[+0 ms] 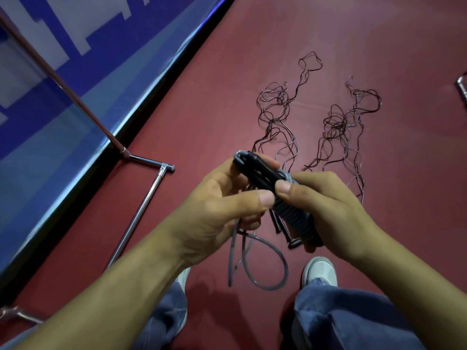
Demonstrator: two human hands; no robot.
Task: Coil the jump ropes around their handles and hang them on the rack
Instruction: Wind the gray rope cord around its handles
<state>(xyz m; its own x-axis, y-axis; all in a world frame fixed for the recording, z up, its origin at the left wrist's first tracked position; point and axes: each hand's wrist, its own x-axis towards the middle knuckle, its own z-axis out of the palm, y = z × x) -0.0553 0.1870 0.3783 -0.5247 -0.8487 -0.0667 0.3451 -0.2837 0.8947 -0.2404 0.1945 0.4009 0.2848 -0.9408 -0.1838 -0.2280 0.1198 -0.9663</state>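
Both hands hold one jump rope in front of me. Its black handles lie together, and grey rope is wound in tight turns around their lower half. My left hand grips the upper end of the handles, thumb pressed near the coil. My right hand wraps the coiled part from the right. A loose loop of the grey rope hangs below my left hand. Two tangled piles of thin dark jump ropes lie on the floor beyond. The chrome rack stands at the left.
The floor is dark red matting. A blue and white banner wall runs along the left with a black base strip. My two feet in pale shoes stand below the hands. A metal object shows at the right edge.
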